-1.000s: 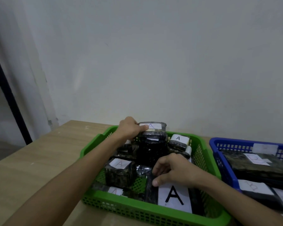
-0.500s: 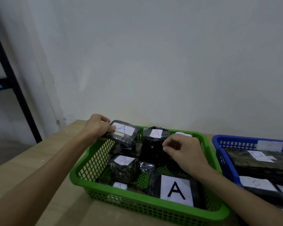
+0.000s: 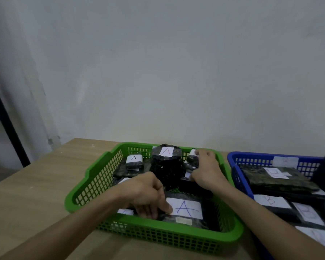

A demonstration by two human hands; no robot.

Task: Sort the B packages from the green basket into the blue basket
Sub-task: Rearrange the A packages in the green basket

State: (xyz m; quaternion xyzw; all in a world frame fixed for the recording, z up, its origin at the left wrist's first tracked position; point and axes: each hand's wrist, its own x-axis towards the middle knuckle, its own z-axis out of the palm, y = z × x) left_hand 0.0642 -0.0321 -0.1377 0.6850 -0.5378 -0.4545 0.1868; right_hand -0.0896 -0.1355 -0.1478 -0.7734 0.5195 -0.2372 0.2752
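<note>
Plain white wall [image 3: 176,72] – scuffed near its corner, light wooden table [image 3: 36,194] against it, dark metal post [image 3: 6,124] far left, dim grey floor [image 3: 0,175]

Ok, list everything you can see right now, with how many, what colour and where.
Green plastic mesh basket: one, green, centre of the table.
Blue plastic mesh basket: one, blue, right of the green one.
Black wrapped packages with A labels: at least five, black with white paper labels, in the green basket, such as the tall one and the flat one at the front.
Black wrapped packages with B labels: at least four, in the blue basket, such as the large one.
Light wooden table: one, under both baskets.
White wall: behind.
Left hand: on the front flat package.
Right hand: on small packages at the back right.
</note>
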